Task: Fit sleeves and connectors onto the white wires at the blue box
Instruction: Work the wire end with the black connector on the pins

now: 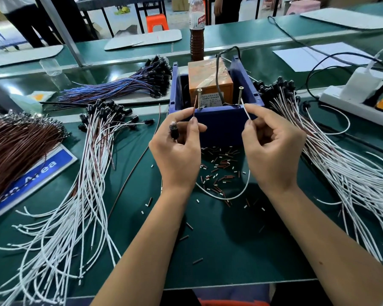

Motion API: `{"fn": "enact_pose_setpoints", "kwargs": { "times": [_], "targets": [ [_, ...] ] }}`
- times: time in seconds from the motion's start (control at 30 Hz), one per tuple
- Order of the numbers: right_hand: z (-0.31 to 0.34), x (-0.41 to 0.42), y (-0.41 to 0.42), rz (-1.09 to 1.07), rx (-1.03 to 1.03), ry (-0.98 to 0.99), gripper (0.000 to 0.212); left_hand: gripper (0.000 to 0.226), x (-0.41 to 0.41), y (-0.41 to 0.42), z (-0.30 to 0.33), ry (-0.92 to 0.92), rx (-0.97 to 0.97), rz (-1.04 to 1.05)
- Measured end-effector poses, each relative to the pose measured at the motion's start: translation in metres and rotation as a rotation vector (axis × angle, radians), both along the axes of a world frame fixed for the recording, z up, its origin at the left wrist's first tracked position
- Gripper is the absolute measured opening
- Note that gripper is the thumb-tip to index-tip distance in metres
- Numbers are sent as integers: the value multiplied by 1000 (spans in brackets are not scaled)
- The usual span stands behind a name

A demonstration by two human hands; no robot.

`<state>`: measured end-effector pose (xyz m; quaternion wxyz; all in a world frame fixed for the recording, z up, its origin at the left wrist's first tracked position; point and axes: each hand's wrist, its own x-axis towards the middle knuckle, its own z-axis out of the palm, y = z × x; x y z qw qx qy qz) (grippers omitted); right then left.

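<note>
The blue box (221, 124) stands at the table's centre with an orange block (208, 85) inside and two upright screws (199, 100) on its near rim. My left hand (177, 151) pinches a thin brown wire end (195, 107) next to the left screw, with a black connector (174, 130) against its fingers. My right hand (272, 149) pinches a white wire (244, 110) whose tip touches the right screw (240, 96). The white wire loops down between my wrists. Small brown and white sleeves (219, 168) lie scattered in front of the box.
Bundles of white wires with black connectors lie at the left (86, 184) and right (341, 162). A brown wire bundle (16, 146) is far left, a blue wire bundle (124, 85) behind. A bottle (197, 29) stands behind the box, a power strip (358, 102) at right.
</note>
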<state>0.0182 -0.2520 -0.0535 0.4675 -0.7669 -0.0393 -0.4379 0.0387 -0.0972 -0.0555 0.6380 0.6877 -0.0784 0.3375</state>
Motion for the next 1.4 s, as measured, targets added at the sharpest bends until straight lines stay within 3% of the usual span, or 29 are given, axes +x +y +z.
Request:
{"fn": "enact_pose_setpoints", "kwargs": {
  "times": [0.67,1.0,1.2,1.33,1.4],
  "targets": [
    [1,-1,1,-8,-56,-25,27,13,1,-3,1,30,-46,8],
    [16,-4,-30,-49,137,13,19,30,-18,-33,37,-22,-193,-83],
    [33,-21,-112,-186,181,301,12,42,-12,-86,94,109,-338,-259],
    [55,-36,-158,-630,-32,375,40,43,-2,-121,118,201,-325,-363],
    [70,-45,-156,-587,-229,266,38,42,0,-139,124,307,-377,-452]
  ]
}}
